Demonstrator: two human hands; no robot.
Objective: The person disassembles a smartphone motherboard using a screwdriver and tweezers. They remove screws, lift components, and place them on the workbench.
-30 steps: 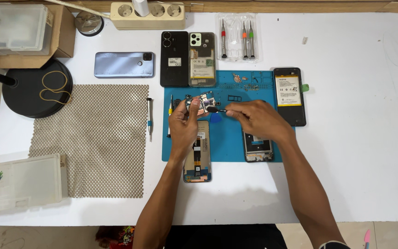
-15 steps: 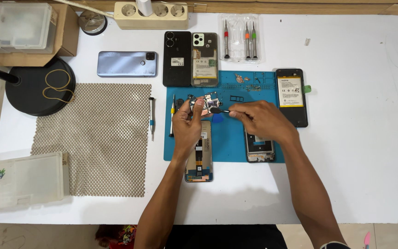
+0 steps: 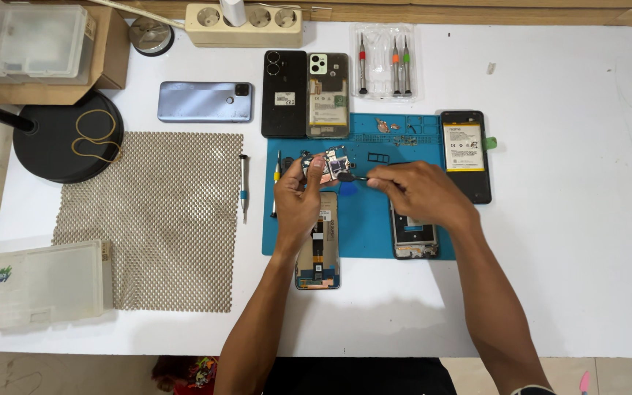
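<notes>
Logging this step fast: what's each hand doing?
Left hand: holding the circuit board.
Right hand: pinching a thin tool at the board.

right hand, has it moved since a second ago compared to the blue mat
No. The right hand stays over the middle of the blue mat, its fingertips by the small circuit board in the left hand. Only the camera shifted.
</notes>
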